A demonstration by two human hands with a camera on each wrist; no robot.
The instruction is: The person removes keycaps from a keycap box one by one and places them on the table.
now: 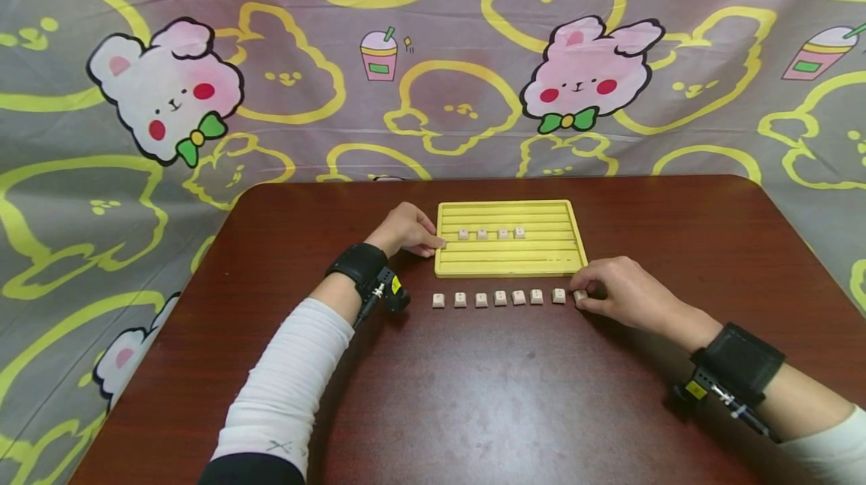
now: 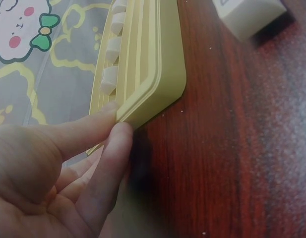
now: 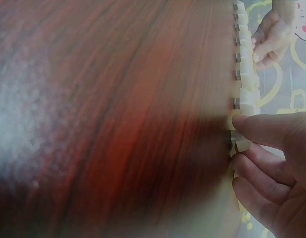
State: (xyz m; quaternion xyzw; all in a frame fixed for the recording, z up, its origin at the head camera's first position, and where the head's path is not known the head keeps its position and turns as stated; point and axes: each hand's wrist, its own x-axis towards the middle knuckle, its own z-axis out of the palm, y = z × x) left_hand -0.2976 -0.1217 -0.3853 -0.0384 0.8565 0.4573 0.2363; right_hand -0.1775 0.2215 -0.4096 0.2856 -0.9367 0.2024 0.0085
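A yellow ridged tray point(image 1: 510, 257) lies flat on the table, with several white keycaps point(image 1: 502, 234) standing along one of its grooves. My left hand point(image 1: 409, 231) pinches the tray's left edge between thumb and finger, as the left wrist view also shows. In front of the tray, several more keycaps point(image 1: 500, 298) form a row on the wood. At the right end of that row, my right hand point(image 1: 625, 291) pinches a keycap point(image 1: 579, 295) between thumb and fingers. The right wrist view shows this keycap point(image 3: 240, 143) partly covered by the fingertips.
The dark brown table point(image 1: 514, 395) has rounded far corners. A patterned curtain point(image 1: 433, 41) with cartoon rabbits hangs behind it. Each wrist carries a black strap with a small camera, the left strap point(image 1: 358, 265) and the right strap point(image 1: 740, 361).
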